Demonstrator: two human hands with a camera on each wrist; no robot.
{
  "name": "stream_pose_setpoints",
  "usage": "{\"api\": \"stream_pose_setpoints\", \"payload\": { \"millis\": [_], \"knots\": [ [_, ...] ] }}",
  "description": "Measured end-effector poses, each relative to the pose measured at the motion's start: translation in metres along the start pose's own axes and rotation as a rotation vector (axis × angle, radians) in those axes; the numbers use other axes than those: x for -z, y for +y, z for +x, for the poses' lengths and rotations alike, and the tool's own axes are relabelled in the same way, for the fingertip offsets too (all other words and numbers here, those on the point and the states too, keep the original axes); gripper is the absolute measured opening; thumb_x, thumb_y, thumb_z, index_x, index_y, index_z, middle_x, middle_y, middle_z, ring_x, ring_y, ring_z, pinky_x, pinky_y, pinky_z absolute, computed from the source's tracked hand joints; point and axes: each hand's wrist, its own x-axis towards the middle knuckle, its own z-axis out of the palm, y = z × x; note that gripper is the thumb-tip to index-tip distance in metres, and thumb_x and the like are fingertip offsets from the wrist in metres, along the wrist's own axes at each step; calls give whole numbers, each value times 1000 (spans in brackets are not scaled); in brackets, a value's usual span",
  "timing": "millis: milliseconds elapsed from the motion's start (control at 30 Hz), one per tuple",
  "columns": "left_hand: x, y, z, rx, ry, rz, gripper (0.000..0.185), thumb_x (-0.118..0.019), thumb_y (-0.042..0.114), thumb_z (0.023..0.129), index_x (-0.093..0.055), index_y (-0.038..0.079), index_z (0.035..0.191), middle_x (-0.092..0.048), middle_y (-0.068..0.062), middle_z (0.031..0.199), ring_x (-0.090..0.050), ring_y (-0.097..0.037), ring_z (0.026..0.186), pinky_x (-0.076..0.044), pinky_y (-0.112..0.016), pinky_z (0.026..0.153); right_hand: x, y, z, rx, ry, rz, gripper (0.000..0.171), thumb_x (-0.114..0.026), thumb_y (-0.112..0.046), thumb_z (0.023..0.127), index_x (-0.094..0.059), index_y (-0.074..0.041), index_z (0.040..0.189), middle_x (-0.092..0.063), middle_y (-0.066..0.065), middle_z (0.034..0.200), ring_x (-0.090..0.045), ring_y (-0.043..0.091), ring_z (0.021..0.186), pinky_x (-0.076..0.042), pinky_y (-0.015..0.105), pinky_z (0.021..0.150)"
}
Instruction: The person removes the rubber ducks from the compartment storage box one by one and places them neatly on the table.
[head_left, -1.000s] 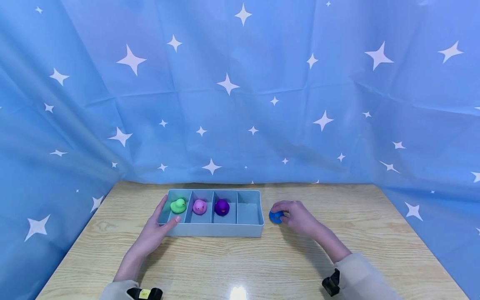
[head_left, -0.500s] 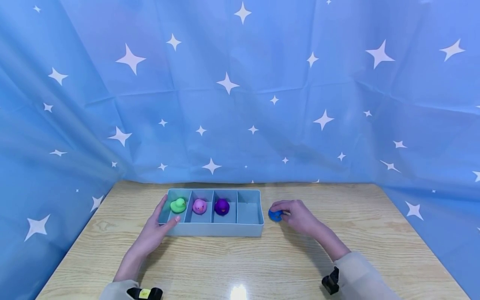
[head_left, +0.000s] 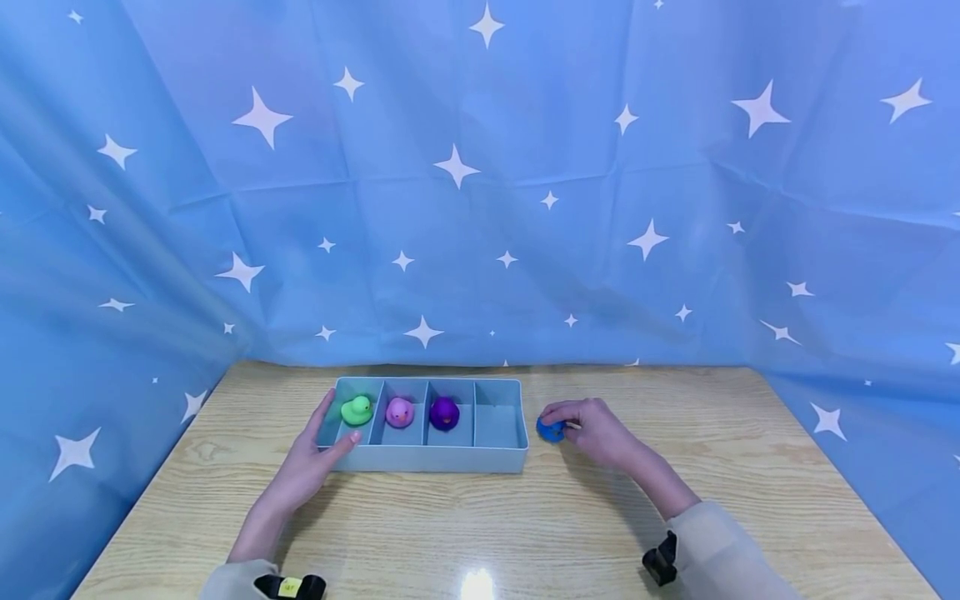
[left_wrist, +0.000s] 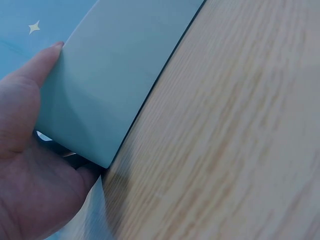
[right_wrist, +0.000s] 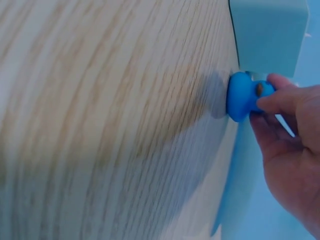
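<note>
One four-compartment tray (head_left: 427,460) is steadied at its 9 o'clock end by the spread left hand (head_left: 309,467). Three ducks are housed: green (head_left: 357,410), pink (head_left: 399,412), purple (head_left: 444,413). One blue duck (head_left: 550,429), on the worktop (head_left: 480,525) at the tray's 3 o'clock, is pinched by the right hand (head_left: 596,433).

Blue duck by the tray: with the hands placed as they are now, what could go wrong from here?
1. The right hand pinches the blue duck with fingertips only; a shallow grip on a small rounded toy could slip when lifted.
2. The duck sits close to the tray end wall and could clip the rim on its way over.
3. The left hand braces only the tray's far end, so a bump might pivot it and disturb the purple duck.
</note>
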Motion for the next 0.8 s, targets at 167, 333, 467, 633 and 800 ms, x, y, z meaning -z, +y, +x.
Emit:
{"api": "stream_pose_setpoints", "payload": {
  "millis": [167,333,467,633,800],
  "knots": [
    [0,0,0,8,1,4,91,-62,43,103,1,26,167,-3,-21,170,0,-48,153,-8,-73,116,2,-2,1,31,-21,-54,38,-58,25,86,-78,2,110,-71,16,121,-61,44,122,-53,51,98],
    [0,0,0,16,0,5,90,-61,42,103,1,26,167,-2,-21,170,1,-48,153,-8,-73,116,2,-7,-1,40,4,-103,37,-63,22,86,-75,1,114,-70,18,123,-61,46,121,-52,56,99],
    [0,1,1,15,1,5,90,-61,41,103,0,26,167,-3,-21,170,0,-49,153,-8,-74,116,2,-12,-2,31,54,-114,33,-64,17,89,-72,4,118,-69,20,124,-61,45,120,-52,57,98],
    [0,0,0,18,2,10,91,-61,44,103,1,28,167,-3,-21,170,0,-49,153,-8,-75,115,5,-20,-2,-3,109,-85,34,-60,15,91,-71,4,122,-69,19,126,-61,43,121,-54,54,94],
    [0,-1,1,10,3,8,90,-61,43,103,1,28,167,-3,-21,170,0,-49,153,-9,-74,115,9,-28,-1,-5,159,-67,35,-58,13,93,-71,2,124,-70,15,124,-65,37,116,-55,45,82]
  ]
}}
